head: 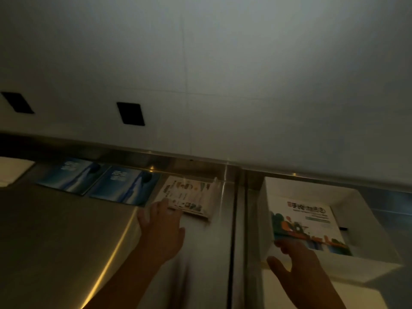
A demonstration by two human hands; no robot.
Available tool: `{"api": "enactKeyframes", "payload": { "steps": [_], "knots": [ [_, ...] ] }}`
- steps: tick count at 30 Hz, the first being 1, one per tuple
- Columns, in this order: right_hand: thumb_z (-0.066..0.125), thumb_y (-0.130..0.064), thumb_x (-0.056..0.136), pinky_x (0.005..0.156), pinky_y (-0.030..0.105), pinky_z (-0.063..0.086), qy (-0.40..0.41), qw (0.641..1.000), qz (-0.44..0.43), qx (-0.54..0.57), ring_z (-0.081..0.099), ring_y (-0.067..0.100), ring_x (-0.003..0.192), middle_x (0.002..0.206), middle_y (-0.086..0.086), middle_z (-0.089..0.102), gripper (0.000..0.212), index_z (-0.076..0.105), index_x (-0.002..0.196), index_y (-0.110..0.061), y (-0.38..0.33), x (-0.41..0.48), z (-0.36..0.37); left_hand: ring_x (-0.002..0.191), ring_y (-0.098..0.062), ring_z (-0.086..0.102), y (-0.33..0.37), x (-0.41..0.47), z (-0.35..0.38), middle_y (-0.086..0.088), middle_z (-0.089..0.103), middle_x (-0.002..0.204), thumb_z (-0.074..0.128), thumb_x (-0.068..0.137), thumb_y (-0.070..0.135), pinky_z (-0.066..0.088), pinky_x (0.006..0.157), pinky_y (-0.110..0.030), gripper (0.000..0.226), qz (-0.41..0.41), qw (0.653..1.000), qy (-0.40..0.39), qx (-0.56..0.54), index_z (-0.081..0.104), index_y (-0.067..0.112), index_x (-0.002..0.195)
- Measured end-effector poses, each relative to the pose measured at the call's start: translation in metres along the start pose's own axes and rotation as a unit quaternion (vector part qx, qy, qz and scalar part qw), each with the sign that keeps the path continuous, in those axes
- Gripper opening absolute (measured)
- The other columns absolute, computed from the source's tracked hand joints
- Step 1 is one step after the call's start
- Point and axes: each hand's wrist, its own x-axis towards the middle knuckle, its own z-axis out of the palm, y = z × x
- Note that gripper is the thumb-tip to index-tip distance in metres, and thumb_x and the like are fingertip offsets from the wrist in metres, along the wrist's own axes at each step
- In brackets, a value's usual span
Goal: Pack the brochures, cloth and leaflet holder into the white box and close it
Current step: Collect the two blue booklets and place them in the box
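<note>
The white box (347, 195) stands open at the right on a steel counter. A white brochure with colourful pictures (312, 221) leans into it, and my right hand (296, 262) holds its near edge. My left hand (160, 228) reaches forward with fingers spread, its fingertips touching a clear leaflet holder (189, 197) that lies flat with printed leaflets in it. Two blue brochures (66, 175) (124, 186) lie side by side to the left of the holder. The picture is dark and blurred.
The steel counter (66, 230) has a seam running front to back between holder and box. A white wall (223, 85) with two black rectangles (130, 113) rises behind. Something white (11, 170) sits at the far left edge.
</note>
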Motion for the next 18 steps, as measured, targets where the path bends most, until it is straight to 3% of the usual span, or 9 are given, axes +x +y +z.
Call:
{"api": "enactKeyframes", "payload": {
  "steps": [8, 13, 18],
  "knots": [
    [0.065, -0.036, 0.085, 0.092, 0.026, 0.043, -0.012, 0.999, 0.028, 0.028, 0.053, 0.012, 0.098, 0.116, 0.002, 0.060, 0.040, 0.055, 0.122, -0.023, -0.102, -0.014, 0.069, 0.145, -0.026, 0.009, -0.124, 0.009, -0.021, -0.005, 0.010, 0.157, 0.043, 0.092, 0.047, 0.002, 0.115, -0.056, 0.048, -0.016, 1.000, -0.026, 0.008, 0.035, 0.038, 0.138],
    [0.063, -0.040, 0.085, 0.097, 0.028, 0.043, -0.011, 0.999, 0.034, 0.019, 0.057, 0.013, 0.109, 0.115, 0.000, 0.060, 0.038, 0.055, 0.119, -0.027, -0.128, -0.008, 0.083, 0.144, -0.025, 0.013, -0.157, 0.021, -0.036, -0.003, 0.015, 0.156, 0.045, 0.091, 0.048, 0.009, 0.115, -0.055, 0.048, -0.025, 1.000, -0.005, -0.009, 0.035, 0.039, 0.137],
    [0.069, -0.032, 0.081, 0.093, 0.030, 0.045, -0.029, 0.996, 0.061, 0.063, 0.060, 0.020, 0.104, 0.108, 0.006, 0.063, 0.035, 0.061, 0.112, -0.021, -0.136, 0.009, 0.093, 0.143, -0.022, 0.014, -0.182, 0.015, -0.031, 0.000, 0.015, 0.156, 0.045, 0.090, 0.050, 0.006, 0.115, -0.053, 0.047, -0.060, 0.997, -0.006, -0.040, 0.036, 0.043, 0.136]
  ]
}}
